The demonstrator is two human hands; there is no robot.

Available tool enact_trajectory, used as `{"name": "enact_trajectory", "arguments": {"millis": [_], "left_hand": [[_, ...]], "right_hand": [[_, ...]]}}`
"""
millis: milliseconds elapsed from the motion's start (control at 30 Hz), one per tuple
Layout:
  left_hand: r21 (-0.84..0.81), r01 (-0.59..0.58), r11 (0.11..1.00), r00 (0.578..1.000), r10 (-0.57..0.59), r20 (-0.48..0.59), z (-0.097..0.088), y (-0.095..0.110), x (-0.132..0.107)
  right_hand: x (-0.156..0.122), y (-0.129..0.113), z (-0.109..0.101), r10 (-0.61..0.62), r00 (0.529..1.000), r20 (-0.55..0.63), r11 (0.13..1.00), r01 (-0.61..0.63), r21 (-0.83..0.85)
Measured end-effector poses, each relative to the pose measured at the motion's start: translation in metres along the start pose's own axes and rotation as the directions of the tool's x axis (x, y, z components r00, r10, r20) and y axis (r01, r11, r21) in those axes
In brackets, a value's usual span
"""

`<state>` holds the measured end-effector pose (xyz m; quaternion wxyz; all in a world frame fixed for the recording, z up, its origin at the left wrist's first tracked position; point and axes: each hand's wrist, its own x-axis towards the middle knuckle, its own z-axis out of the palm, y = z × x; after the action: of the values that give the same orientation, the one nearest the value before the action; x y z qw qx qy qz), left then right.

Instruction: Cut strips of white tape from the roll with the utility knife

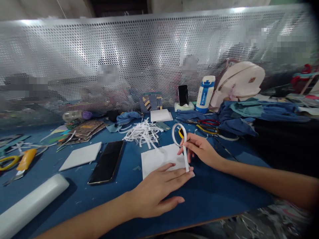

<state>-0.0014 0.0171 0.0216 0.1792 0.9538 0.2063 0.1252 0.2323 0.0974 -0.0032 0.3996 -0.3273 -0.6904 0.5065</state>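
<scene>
My right hand [199, 148] pinches a roll of white double-sided-looking tape [173, 135], held upright over a white paper sheet [152, 160]. A narrow strip of the tape runs down from the roll to the sheet's right edge. My left hand [163, 189] lies flat on the near part of the sheet with its fingers stretched out, the fingertips at the strip's lower end. Part of the sheet is hidden beneath that hand. Just behind the sheet is a loose heap of white strips [143, 132].
Left of the sheet lie a black phone [106, 162], a stack of white cards [81, 155] and a yellow-handled cutter [27, 160]. Red-handled scissors [209, 122], folded blue cloth [234, 116], a bottle [205, 94] and a backpack [241, 79] are behind right. A perforated metal panel [139, 56] bounds the back.
</scene>
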Motion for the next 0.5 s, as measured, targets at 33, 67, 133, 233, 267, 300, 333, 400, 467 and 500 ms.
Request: {"name": "enact_trajectory", "arguments": {"millis": [33,67,133,233,267,300,333,400,467,500], "left_hand": [[-0.003,-0.003,1.0,1.0,0.003,0.014,0.0,0.001,0.001],[-0.009,0.001,1.0,1.0,-0.001,0.026,0.0,0.001,0.001],[-0.026,0.029,0.999,0.999,-0.029,0.014,0.0,0.0,0.001],[-0.081,0.096,0.992,0.988,-0.105,-0.115,0.003,-0.005,-0.002],[-0.104,0.11,0.988,0.979,-0.126,-0.162,0.004,-0.007,-0.002],[-0.124,0.117,0.985,0.97,-0.14,-0.199,0.004,-0.009,-0.003],[-0.139,0.119,0.983,0.964,-0.148,-0.22,0.005,-0.01,-0.003],[-0.142,0.13,0.981,0.959,-0.161,-0.234,0.006,-0.011,-0.003],[-0.124,0.148,0.981,0.955,-0.175,-0.24,0.007,-0.013,-0.003],[-0.111,0.152,0.982,0.954,-0.175,-0.243,0.007,-0.014,-0.002]], "right_hand": [[0.0,-0.001,0.001,0.0,1.0,0.003,1.0,0.0,0.019],[0.0,-0.001,0.001,-0.007,1.0,-0.002,0.999,0.007,0.035],[0.002,-0.002,0.0,-0.056,0.997,-0.046,0.998,0.058,0.039],[0.008,-0.005,-0.01,-0.176,0.969,-0.175,0.984,0.174,-0.025],[0.011,-0.006,-0.015,-0.209,0.952,-0.224,0.978,0.204,-0.047],[0.013,-0.008,-0.02,-0.237,0.931,-0.279,0.972,0.229,-0.059],[0.016,-0.01,-0.025,-0.255,0.91,-0.328,0.967,0.248,-0.064],[0.02,-0.014,-0.032,-0.269,0.878,-0.396,0.962,0.266,-0.062],[0.021,-0.015,-0.035,-0.25,0.874,-0.416,0.966,0.251,-0.054],[0.021,-0.015,-0.034,-0.231,0.884,-0.405,0.971,0.234,-0.043]]}}
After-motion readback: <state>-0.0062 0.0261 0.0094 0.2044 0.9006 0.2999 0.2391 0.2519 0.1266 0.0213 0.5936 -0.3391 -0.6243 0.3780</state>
